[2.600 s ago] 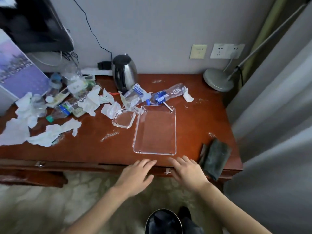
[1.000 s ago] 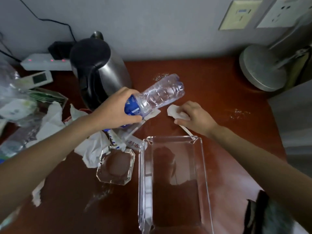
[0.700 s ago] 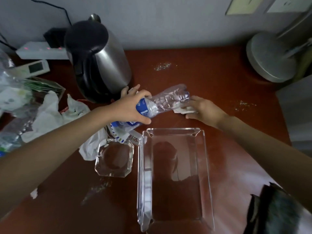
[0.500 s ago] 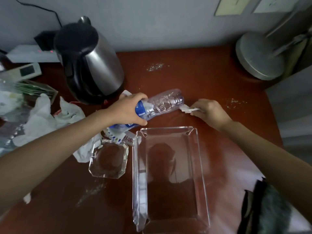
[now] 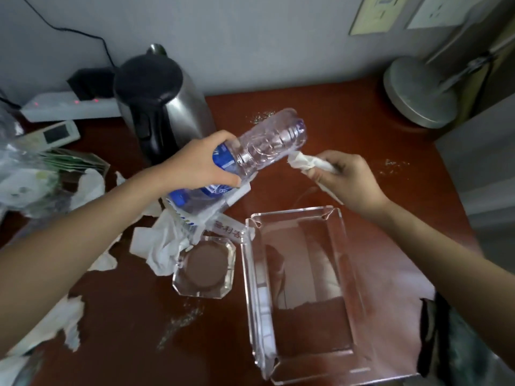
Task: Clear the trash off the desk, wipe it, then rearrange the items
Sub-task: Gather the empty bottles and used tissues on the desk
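Note:
My left hand (image 5: 202,162) grips an empty clear plastic bottle (image 5: 267,140) by its blue label, holding it tilted above the red-brown desk (image 5: 320,112), base pointing up and right. My right hand (image 5: 345,179) pinches a crumpled white tissue (image 5: 302,161) just right of the bottle's base, lifted off the desk. More white paper scraps (image 5: 164,243) and a wrapper lie under the bottle. A dark folded cloth (image 5: 451,341) sits at the desk's right front edge.
A clear rectangular tray (image 5: 342,218) and a small clear square dish (image 5: 204,267) lie at the centre front. A steel kettle (image 5: 164,101), power strip (image 5: 69,107) and remote (image 5: 50,135) stand at the back left, a lamp base (image 5: 420,90) at the back right. Torn paper (image 5: 53,324) and crumbs litter the left.
My left hand has lifted the bottle off the desk and tilted its base upward. My right hand has picked the tissue up from beside it.

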A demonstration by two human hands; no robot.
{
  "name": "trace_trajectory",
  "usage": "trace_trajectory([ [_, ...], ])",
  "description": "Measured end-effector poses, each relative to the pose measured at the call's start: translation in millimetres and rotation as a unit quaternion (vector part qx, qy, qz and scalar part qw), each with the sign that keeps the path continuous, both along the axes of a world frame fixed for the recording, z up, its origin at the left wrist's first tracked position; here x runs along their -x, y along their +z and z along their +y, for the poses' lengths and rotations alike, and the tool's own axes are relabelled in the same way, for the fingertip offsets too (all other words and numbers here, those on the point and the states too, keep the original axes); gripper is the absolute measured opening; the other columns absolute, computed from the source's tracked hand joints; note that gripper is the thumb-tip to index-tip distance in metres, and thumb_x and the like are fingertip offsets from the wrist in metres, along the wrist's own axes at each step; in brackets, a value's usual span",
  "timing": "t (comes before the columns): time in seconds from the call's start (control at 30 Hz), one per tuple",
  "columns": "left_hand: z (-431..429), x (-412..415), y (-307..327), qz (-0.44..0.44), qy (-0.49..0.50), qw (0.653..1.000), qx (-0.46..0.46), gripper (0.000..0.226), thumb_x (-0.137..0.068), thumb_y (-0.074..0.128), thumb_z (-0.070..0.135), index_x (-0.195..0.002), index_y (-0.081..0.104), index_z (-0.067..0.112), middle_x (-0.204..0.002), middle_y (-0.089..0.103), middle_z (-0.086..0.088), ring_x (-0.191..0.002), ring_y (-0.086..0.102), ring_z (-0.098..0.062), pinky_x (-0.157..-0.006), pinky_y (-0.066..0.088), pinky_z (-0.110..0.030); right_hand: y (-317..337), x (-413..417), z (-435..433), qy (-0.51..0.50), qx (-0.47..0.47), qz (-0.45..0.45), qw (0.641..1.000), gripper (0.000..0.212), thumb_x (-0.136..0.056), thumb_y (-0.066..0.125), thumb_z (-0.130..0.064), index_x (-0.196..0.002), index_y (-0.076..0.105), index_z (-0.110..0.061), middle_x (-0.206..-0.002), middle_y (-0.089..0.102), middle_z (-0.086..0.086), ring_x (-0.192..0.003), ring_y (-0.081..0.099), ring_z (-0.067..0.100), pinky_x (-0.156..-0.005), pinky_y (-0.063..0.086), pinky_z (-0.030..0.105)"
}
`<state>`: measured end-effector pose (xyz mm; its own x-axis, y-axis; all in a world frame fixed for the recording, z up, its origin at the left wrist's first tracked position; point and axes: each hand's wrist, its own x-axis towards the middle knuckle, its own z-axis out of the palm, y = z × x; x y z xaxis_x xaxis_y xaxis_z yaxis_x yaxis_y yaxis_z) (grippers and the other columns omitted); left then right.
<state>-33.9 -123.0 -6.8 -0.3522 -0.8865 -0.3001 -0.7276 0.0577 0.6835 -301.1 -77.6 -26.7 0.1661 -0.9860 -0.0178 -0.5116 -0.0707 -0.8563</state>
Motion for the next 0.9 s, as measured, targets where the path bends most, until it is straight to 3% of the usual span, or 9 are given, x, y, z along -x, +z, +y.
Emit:
trace_trajectory([
  [0.1,11,-24,25,0.011,-0.019,0.999,-0.039,0.054,-0.063,0.083,0.026,-0.107,0.053,0.033,-0.096,0.059,0.022,-0.084,0.056,0.010,-0.072,0.042,-0.010,13,-43,12,0.100,-0.040,-0.019,0.994,0.008,-0.079,0.070,-0.023,-0.077,0.064,-0.029,-0.062,0.060,-0.006,-0.049,0.048,0.002,-0.045,0.034,0.017],
  [0.2,31,-44,35,0.040,-0.009,0.997,-0.068,0.058,-0.058,0.082,0.035,-0.109,0.054,0.036,-0.104,0.062,0.019,-0.094,0.059,0.005,-0.084,0.045,-0.019,14,-77,21,0.201,-0.073,-0.004,0.977,0.008,-0.077,0.072,-0.022,-0.084,0.069,-0.020,-0.073,0.066,-0.008,-0.060,0.060,0.002,-0.052,0.044,0.017],
  [0.3,51,-62,42,0.026,-0.016,0.997,-0.067,0.060,-0.058,0.082,0.039,-0.111,0.052,0.040,-0.109,0.058,0.024,-0.099,0.055,0.007,-0.088,0.043,-0.021,9,-99,29,0.250,-0.071,0.047,0.964,0.015,-0.077,0.073,-0.016,-0.090,0.071,-0.009,-0.078,0.067,-0.013,-0.068,0.062,0.001,-0.057,0.042,0.013],
  [0.4,67,-81,50,0.003,-0.015,0.999,-0.035,0.059,-0.062,0.081,0.035,-0.111,0.049,0.042,-0.109,0.054,0.028,-0.098,0.051,0.010,-0.081,0.040,-0.014,-2,-112,38,0.235,-0.052,0.129,0.962,0.015,-0.078,0.072,-0.010,-0.092,0.072,-0.006,-0.084,0.071,0.004,-0.073,0.063,0.015,-0.065,0.044,0.024],
  [0.53,89,-116,54,-0.012,0.012,1.000,-0.001,0.057,-0.065,0.081,0.031,-0.114,0.051,0.037,-0.113,0.052,0.025,-0.104,0.049,0.000,-0.082,0.035,-0.016,-14,-135,49,0.138,-0.019,0.186,0.973,0.014,-0.083,0.063,-0.010,-0.093,0.069,-0.003,-0.089,0.069,0.015,-0.083,0.061,0.028,-0.067,0.035,0.023],
  [0.63,106,-138,50,-0.023,0.016,1.000,-0.001,0.056,-0.064,0.082,0.033,-0.111,0.051,0.039,-0.116,0.052,0.021,-0.109,0.049,-0.004,-0.090,0.039,-0.021,-16,-158,58,0.123,0.001,0.205,0.971,0.015,-0.084,0.062,-0.015,-0.093,0.068,-0.004,-0.086,0.067,0.015,-0.081,0.059,0.032,-0.067,0.034,0.029],
  [0.77,119,-166,41,-0.065,0.031,0.997,-0.008,0.064,-0.054,0.081,0.049,-0.108,0.047,0.048,-0.124,0.051,0.011,-0.113,0.049,-0.010,-0.098,0.040,-0.035,-12,-174,69,0.078,-0.002,0.171,0.982,0.012,-0.083,0.061,-0.012,-0.088,0.067,-0.003,-0.075,0.056,0.005,-0.070,0.047,0.022,-0.060,0.026,0.022],
  [0.83,118,-178,36,-0.071,0.033,0.997,-0.005,0.066,-0.055,0.082,0.049,-0.111,0.047,0.047,-0.127,0.049,0.013,-0.116,0.046,-0.009,-0.097,0.039,-0.031,-18,-180,69,0.062,-0.006,0.183,0.981,0.014,-0.083,0.059,-0.011,-0.088,0.068,-0.002,-0.080,0.062,0.012,-0.075,0.052,0.026,-0.066,0.035,0.026],
  [0.9,115,-190,32,-0.056,0.036,0.998,-0.001,0.066,-0.061,0.082,0.040,-0.117,0.049,0.041,-0.129,0.047,0.016,-0.118,0.043,-0.007,-0.093,0.034,-0.025,-30,-189,62,0.069,0.003,0.217,0.974,0.015,-0.083,0.061,-0.012,-0.088,0.068,0.000,-0.093,0.065,0.017,-0.092,0.055,0.030,-0.084,0.039,0.032],
])
